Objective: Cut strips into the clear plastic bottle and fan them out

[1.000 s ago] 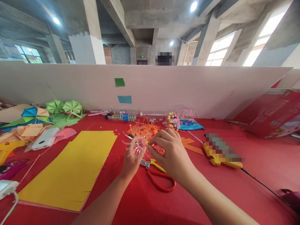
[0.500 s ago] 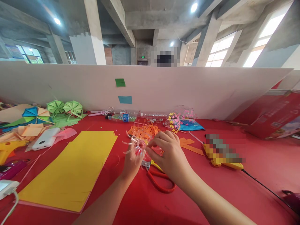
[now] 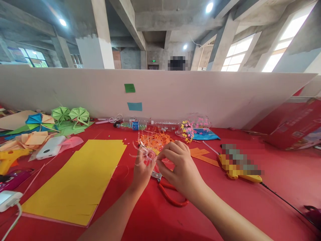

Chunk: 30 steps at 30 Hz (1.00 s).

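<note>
My left hand [image 3: 142, 170] is closed around a clear plastic bottle top [image 3: 150, 154], whose cut strips fan out and curl round its neck. At its right side, my right hand [image 3: 178, 164] pinches with thumb and forefinger; the fingertips hide most of what they grip, which looks like one of the clear strips. Below the hands lie red-handled scissors [image 3: 175, 201] on the red table, partly covered by my right hand. Just behind the bottle top is a heap of orange paper cutouts [image 3: 160, 140].
Yellow paper sheets [image 3: 72, 180] lie to the left, near a white power bank [image 3: 50, 147] and green paper umbrellas [image 3: 79, 114]. Plastic bottles [image 3: 135, 126] rest along the white partition [image 3: 213, 97]. A yellow tool [image 3: 240, 175] with a black cord lies right.
The bottle top has tilted slightly in my left hand, its strips shifting upward. My right hand stays pinched beside it and has moved only a little. The view has shifted slightly.
</note>
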Available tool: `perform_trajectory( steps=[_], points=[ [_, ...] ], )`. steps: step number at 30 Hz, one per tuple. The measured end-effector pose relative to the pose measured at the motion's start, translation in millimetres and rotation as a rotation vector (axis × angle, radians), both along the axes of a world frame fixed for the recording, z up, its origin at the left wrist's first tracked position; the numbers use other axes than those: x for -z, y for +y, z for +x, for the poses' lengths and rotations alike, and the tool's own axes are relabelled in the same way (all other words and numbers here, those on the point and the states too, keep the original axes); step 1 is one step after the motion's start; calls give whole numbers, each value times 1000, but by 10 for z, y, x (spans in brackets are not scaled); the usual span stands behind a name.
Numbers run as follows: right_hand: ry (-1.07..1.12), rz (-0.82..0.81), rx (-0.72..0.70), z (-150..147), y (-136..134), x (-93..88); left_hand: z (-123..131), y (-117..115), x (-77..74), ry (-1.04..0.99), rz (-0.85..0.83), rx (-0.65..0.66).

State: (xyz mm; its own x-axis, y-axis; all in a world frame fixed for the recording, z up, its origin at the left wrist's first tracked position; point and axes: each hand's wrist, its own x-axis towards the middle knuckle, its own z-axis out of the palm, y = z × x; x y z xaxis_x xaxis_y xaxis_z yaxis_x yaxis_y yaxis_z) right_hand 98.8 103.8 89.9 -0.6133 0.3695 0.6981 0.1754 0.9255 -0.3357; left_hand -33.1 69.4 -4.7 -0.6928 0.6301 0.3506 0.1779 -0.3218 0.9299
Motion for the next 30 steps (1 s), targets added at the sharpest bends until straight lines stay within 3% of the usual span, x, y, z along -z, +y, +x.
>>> perform_trajectory(
  steps=[8, 19, 25, 30],
  points=[
    [-89, 16, 1, -40, 61, 91, -58, 7, 58, 92, -58, 9],
    [-176, 14, -19, -81, 12, 139, -41, -32, -46, 219, -162, -78],
    [-185, 87, -16, -112, 16, 238, -27, -60, -89, 224, -148, -38],
    [-201, 63, -36, -102, 25, 217, -8, -63, -123, 186, -182, -23]
  ],
)
